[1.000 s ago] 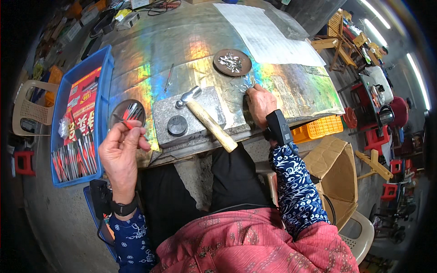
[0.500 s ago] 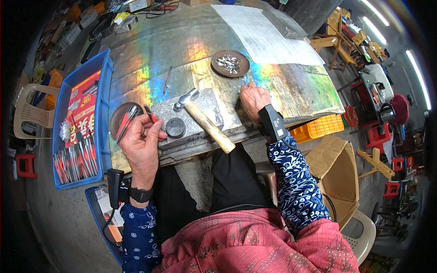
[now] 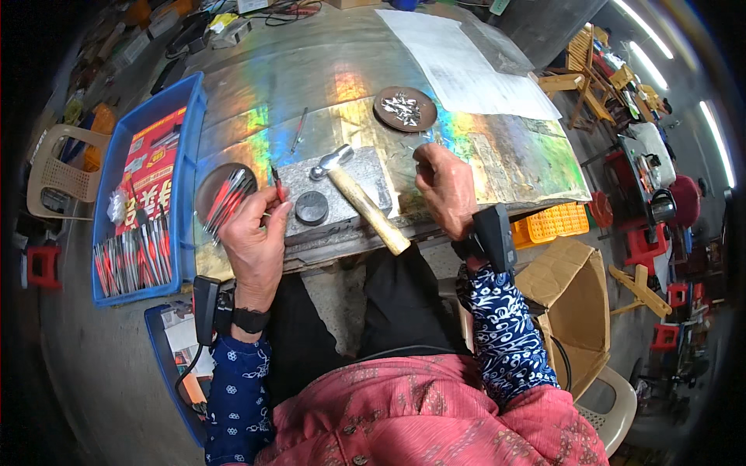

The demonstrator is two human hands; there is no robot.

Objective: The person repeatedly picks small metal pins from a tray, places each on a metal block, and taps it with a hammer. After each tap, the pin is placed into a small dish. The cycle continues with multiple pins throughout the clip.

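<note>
My left hand (image 3: 255,245) is closed around a bundle of slim red-and-silver pen-shaped tools (image 3: 230,196), with one red-and-black pen-shaped tool (image 3: 277,185) held apart between thumb and finger. A dark brown dish (image 3: 205,189) lies behind the bundle. My right hand (image 3: 449,190) has curled, pinched fingers; anything between them is hidden. It is just in front of a brown plate (image 3: 381,118) heaped with small shiny metal pieces (image 3: 404,110). Between my hands, a hammer (image 3: 365,208) with a wooden handle and a black round block (image 3: 311,208) rest on a grey stone slab (image 3: 371,167).
At left stands a blue crate (image 3: 189,155) with many similar tools (image 3: 134,258). Another slim tool (image 3: 299,130) lies on the table. White sheeting (image 3: 466,74) covers the far right. A yellow basket (image 3: 553,224) and an opened cardboard box (image 3: 571,299) stand right of the table.
My right hand has drawn back from near the plate toward me and slightly right, its fingers curling. The left hand still holds the tools, with the single one more upright. The view has shifted slightly.
</note>
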